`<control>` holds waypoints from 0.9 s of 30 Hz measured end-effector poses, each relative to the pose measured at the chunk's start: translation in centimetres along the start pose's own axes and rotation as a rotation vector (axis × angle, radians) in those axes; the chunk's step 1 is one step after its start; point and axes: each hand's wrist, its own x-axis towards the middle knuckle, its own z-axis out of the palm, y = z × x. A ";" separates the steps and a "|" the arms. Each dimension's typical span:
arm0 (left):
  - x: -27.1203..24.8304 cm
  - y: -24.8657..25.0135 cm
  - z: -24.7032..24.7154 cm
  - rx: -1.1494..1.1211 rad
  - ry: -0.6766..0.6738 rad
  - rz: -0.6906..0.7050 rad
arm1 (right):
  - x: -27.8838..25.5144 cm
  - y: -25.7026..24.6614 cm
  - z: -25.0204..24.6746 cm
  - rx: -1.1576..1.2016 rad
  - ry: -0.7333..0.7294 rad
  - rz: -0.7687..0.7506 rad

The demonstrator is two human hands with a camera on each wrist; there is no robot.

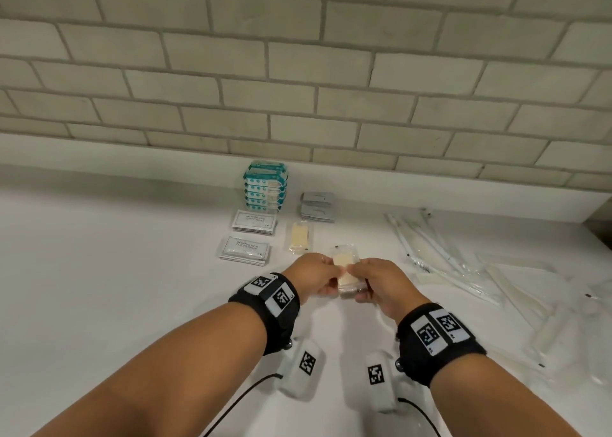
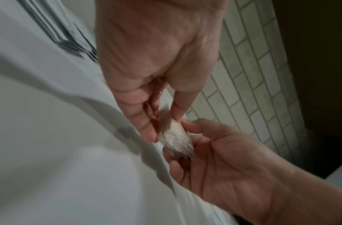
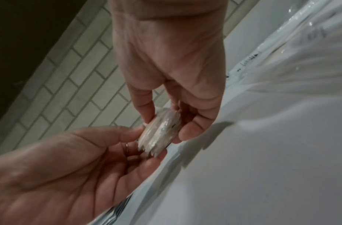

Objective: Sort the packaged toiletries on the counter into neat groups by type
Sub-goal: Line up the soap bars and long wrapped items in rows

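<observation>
Head view: our left hand (image 1: 316, 272) and right hand (image 1: 377, 282) both pinch a wrapped soap (image 1: 346, 272) above the counter (image 1: 132, 271). Wipes (image 1: 265, 188), shampoo sachets (image 1: 246, 249) and grey packets (image 1: 318, 206) look grouped; clear-wrapped sticks (image 1: 463, 264) remain scattered.

A bathroom: white counter (image 1: 132, 271), tiled wall (image 1: 298, 72), packaged toiletries (image 1: 265, 188).

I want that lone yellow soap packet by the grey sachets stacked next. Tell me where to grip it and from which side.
Pinch the yellow soap packet across its two long edges, coming straight down from above. It lies flat and narrow, with bare counter either side, so fingers probably fit.
</observation>
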 end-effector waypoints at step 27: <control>3.3 2.1 -6.3 1.315 0.353 0.377 | 10.4 -4.3 5.1 -0.398 0.358 0.196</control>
